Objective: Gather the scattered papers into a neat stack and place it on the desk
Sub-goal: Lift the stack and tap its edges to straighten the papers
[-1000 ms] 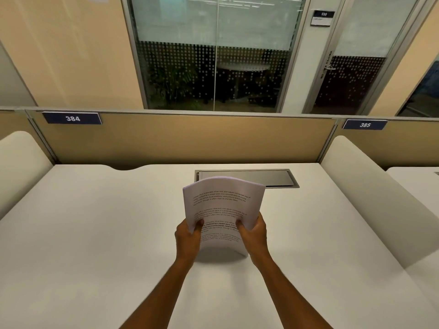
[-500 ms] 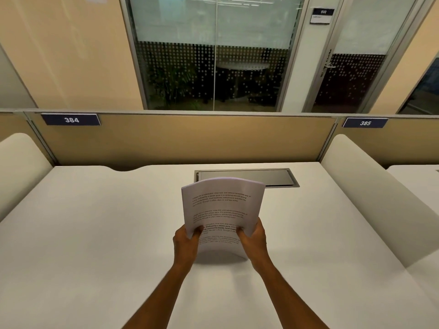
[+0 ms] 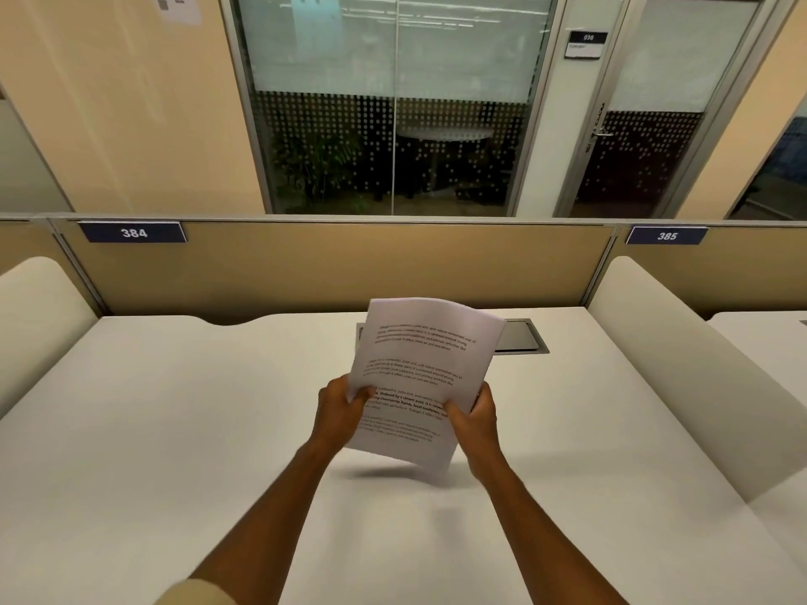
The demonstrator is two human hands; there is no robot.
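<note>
Holding the stack of papers (image 3: 419,377) up off the surface (image 3: 174,430), both hands pinch it near its lower half; the left hand (image 3: 343,408) has a closed grip on the left edge, thumb on the front page; the right hand (image 3: 474,412) has a closed grip on the right edge, thumb on the front page too. The stack leans a little to the right, and its top edge curls back; the bottom right corner hangs lowest, just above the surface, with a dark shadow under it; I cannot tell if that corner touches. The front page has lines of black print, too small to read.

All around the hands the white surface is bare, with lots of open room to the left, to the right and close to the person. Behind the top of the stack sits a dark flat hatch (image 3: 519,336) set into the surface; the papers hide part of it. A tan back panel (image 3: 340,264) closes off the far edge; it has a blue tag reading 384 (image 3: 133,232). Rounded white side walls stand at the left edge (image 3: 39,316) and the right edge (image 3: 681,364). Past the panel is a glass wall (image 3: 393,102) with dots.
</note>
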